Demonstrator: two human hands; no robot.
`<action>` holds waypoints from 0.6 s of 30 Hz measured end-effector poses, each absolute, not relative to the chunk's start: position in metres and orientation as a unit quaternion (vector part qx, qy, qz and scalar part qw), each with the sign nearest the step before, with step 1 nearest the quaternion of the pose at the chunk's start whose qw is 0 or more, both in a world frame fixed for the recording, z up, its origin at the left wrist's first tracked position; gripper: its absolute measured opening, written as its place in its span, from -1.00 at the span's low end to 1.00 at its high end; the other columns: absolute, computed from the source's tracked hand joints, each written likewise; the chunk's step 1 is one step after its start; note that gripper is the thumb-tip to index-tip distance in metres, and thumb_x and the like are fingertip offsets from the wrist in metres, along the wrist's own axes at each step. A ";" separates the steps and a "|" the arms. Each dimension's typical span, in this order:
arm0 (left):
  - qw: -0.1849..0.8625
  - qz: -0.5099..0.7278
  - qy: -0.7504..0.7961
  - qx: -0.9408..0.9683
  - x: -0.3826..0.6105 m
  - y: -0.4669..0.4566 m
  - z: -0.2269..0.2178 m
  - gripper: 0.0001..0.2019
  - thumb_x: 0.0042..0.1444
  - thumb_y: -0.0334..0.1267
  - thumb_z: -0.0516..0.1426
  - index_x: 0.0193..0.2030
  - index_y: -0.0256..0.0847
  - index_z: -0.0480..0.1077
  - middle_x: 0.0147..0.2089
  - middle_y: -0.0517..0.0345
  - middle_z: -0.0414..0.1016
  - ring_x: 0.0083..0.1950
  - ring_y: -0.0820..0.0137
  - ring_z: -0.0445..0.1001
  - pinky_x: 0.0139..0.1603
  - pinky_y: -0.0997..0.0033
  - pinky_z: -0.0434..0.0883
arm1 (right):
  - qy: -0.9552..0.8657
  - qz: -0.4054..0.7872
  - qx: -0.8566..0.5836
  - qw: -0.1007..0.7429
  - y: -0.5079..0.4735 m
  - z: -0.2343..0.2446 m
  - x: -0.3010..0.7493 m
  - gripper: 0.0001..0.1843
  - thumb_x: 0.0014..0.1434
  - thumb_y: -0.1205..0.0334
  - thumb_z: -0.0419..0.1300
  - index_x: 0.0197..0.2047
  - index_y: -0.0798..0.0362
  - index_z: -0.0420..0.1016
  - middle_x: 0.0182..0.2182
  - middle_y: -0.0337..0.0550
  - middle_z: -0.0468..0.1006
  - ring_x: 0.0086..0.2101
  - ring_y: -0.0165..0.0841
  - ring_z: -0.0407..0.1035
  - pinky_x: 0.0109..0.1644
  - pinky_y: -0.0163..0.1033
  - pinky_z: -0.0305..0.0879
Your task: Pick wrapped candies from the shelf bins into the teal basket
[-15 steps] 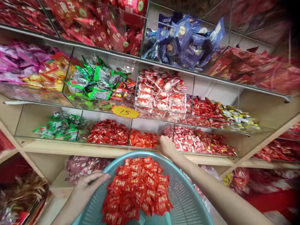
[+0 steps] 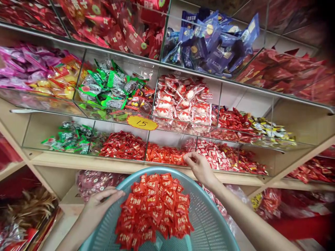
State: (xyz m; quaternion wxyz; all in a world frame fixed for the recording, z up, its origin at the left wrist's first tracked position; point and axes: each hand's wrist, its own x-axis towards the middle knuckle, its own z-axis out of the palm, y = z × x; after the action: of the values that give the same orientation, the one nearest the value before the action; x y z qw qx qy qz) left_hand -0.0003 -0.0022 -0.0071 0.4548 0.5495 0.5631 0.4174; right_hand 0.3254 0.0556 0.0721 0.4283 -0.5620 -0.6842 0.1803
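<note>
A teal mesh basket (image 2: 209, 223) sits low in the middle, with a heap of small red wrapped candies (image 2: 154, 209) in it. My left hand (image 2: 101, 202) grips the basket's left rim, thumb lying over the edge. My right hand (image 2: 200, 167) reaches past the basket's far rim to the front of a glass bin of matching red candies (image 2: 163, 155). Its fingers are curled, thumb and forefinger pinched on a red candy (image 2: 178, 159) at the bin's front.
Glass-fronted shelf bins hold red (image 2: 123, 144), green (image 2: 68, 139), red-and-white (image 2: 222, 157), blue (image 2: 211, 38) and pink (image 2: 28, 62) packets. A yellow tag marked 15 (image 2: 142, 122) hangs on the middle shelf. A wooden ledge (image 2: 86, 164) runs below; bagged sweets (image 2: 91, 181) lie beneath it.
My right hand has drawn back slightly from the bin and turned, fingers now pinched at the bin's front. The view has shifted a little; my left hand keeps its hold on the basket.
</note>
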 end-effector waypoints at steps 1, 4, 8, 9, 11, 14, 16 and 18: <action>0.455 0.417 0.565 0.548 0.000 -0.002 -0.006 -0.66 -0.15 0.06 0.21 -0.37 -0.15 0.56 -0.29 0.16 0.57 -0.20 0.30 0.49 -0.19 0.52 0.42 | -0.672 0.216 -0.552 0.444 0.047 0.073 0.326 -0.64 0.10 -0.04 0.06 -0.42 0.11 0.38 -0.51 -0.20 0.38 -0.45 -0.40 0.22 -0.35 -0.30 0.17; 0.448 0.416 0.578 0.541 0.000 -0.003 -0.004 -0.66 -0.19 0.06 0.23 -0.38 -0.15 0.56 -0.29 0.17 0.57 -0.21 0.29 0.49 -0.22 0.52 0.43 | -0.637 0.288 -0.545 0.463 0.020 0.079 0.328 -0.60 0.06 -0.11 0.09 -0.43 0.10 0.36 -0.51 -0.23 0.35 -0.46 -0.43 0.20 -0.35 -0.32 0.16; 0.447 0.414 0.582 0.539 0.001 -0.005 -0.001 -0.67 -0.20 0.06 0.23 -0.38 -0.14 0.57 -0.27 0.16 0.57 -0.18 0.28 0.49 -0.20 0.51 0.43 | -0.610 0.339 -0.564 0.441 -0.009 0.079 0.334 -0.61 0.06 -0.11 0.10 -0.42 0.09 0.35 -0.51 -0.25 0.34 -0.48 -0.45 0.18 -0.38 -0.34 0.15; 0.449 0.412 0.581 0.539 0.001 -0.005 -0.001 -0.67 -0.19 0.06 0.22 -0.37 -0.14 0.56 -0.27 0.16 0.57 -0.18 0.28 0.49 -0.20 0.51 0.43 | -0.606 0.347 -0.568 0.435 -0.014 0.076 0.336 -0.62 0.07 -0.10 0.10 -0.41 0.09 0.35 -0.50 -0.25 0.35 -0.48 -0.45 0.19 -0.38 -0.33 0.16; 0.451 0.410 0.576 0.544 0.001 -0.004 -0.002 -0.68 -0.16 0.05 0.22 -0.36 -0.14 0.56 -0.26 0.15 0.57 -0.18 0.29 0.49 -0.19 0.51 0.43 | -0.604 0.350 -0.577 0.423 -0.024 0.066 0.342 -0.63 0.08 -0.09 0.09 -0.39 0.08 0.36 -0.48 -0.23 0.37 -0.46 -0.43 0.21 -0.35 -0.33 0.17; 0.446 0.412 0.572 0.551 0.000 -0.003 -0.004 -0.69 -0.15 0.03 0.22 -0.36 -0.14 0.56 -0.26 0.16 0.57 -0.19 0.30 0.49 -0.18 0.52 0.42 | -0.604 0.347 -0.596 0.399 -0.035 0.047 0.348 -0.62 0.08 -0.10 0.08 -0.42 0.08 0.36 -0.49 -0.22 0.37 -0.43 -0.41 0.21 -0.35 -0.33 0.16; 0.446 0.413 0.570 0.552 -0.001 -0.003 -0.005 -0.70 -0.15 0.02 0.22 -0.36 -0.14 0.56 -0.26 0.16 0.57 -0.19 0.30 0.49 -0.19 0.53 0.42 | -0.594 0.362 -0.608 0.382 -0.042 0.034 0.350 -0.60 0.07 -0.12 0.08 -0.45 0.09 0.36 -0.51 -0.23 0.36 -0.44 -0.41 0.21 -0.36 -0.33 0.15; 0.448 0.411 0.569 0.553 -0.001 -0.004 -0.005 -0.70 -0.14 0.02 0.22 -0.36 -0.14 0.56 -0.26 0.15 0.58 -0.19 0.31 0.50 -0.20 0.54 0.42 | -0.574 0.394 -0.614 0.371 -0.047 0.023 0.350 -0.59 0.05 -0.13 0.10 -0.46 0.09 0.37 -0.52 -0.22 0.37 -0.45 -0.41 0.22 -0.37 -0.32 0.16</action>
State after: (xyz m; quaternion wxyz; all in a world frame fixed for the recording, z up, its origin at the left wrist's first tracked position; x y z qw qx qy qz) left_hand -0.0009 -0.0035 -0.0051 0.4484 0.5531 0.5693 0.4109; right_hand 0.3501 -0.0473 0.0228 0.3707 -0.6144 -0.5744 0.3939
